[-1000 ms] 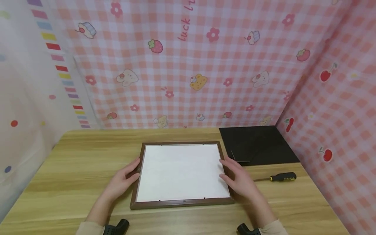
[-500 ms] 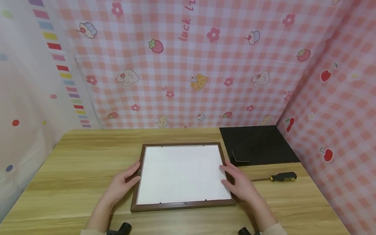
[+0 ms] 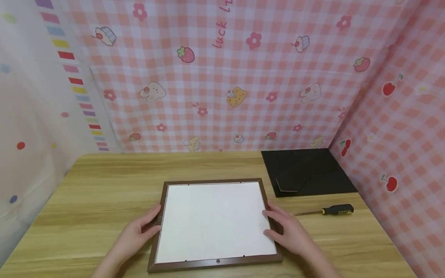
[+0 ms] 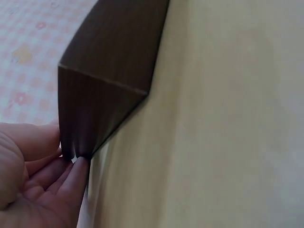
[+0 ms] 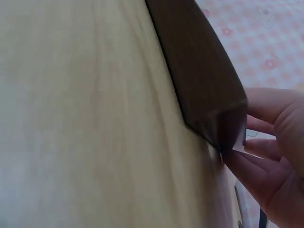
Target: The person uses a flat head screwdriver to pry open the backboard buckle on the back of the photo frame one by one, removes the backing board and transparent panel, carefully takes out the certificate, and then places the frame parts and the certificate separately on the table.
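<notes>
A brown picture frame (image 3: pixel 194 265) lies in front of me in the head view, with a white sheet (image 3: pixel 215 222) filling its inside. Small dark tabs show along its far and near inner edges. My left hand (image 3: pixel 133 233) holds the frame's left side, and my right hand (image 3: pixel 290 233) holds its right side. Close up in the left wrist view, the left thumb is at the top of the frame (image 4: pixel 99 85) and fingers reach to its underside. The right wrist view has the right hand (image 5: pixel 280 152) gripping the opposite side in the same way.
Behind and right of the frame, a black backing board (image 3: pixel 323 170) with a flap lies on the wooden table (image 3: pixel 104 193). A screwdriver (image 3: pixel 337 209) with a black and yellow handle lies beyond my right hand. A pink checked cloth (image 3: pixel 208 85) hangs at the back.
Both hands have drawn the picture frame towards me, so it now sits lower in the head view. The black board and the screwdriver have stayed in place.
</notes>
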The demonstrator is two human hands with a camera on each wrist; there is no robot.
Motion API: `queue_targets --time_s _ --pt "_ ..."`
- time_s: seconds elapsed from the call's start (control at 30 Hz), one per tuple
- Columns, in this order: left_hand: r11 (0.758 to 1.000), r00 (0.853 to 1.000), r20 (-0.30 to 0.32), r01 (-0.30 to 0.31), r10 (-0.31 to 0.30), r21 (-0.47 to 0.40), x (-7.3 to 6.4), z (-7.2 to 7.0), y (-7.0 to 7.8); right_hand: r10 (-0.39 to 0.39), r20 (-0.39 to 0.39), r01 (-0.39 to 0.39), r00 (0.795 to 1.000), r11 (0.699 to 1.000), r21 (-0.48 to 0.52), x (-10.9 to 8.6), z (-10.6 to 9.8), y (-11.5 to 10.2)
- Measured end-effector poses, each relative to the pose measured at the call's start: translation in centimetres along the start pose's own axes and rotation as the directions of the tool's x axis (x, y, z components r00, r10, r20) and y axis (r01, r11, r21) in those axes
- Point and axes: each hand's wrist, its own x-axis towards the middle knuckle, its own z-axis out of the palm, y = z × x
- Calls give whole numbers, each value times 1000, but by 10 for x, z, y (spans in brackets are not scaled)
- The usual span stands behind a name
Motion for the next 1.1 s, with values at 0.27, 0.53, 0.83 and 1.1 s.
queue_targets --time_s 0.27,0.53,0.83,1.1 --pt "999 999 -4 36 -37 -37 -12 -3 3 -44 69 47 997 998 -49 0 -13 -7" --pt "991 1000 -1 5 -5 -137 -9 -7 2 -150 -7 148 989 984 -100 26 -18 -8" --pt "989 990 38 138 -136 -55 4 -11 5 -159 58 167 986 966 -195 59 -7 -6" --pt "996 997 46 63 -60 -67 18 -9 -2 -118 107 139 987 967 -215 63 0 -5"
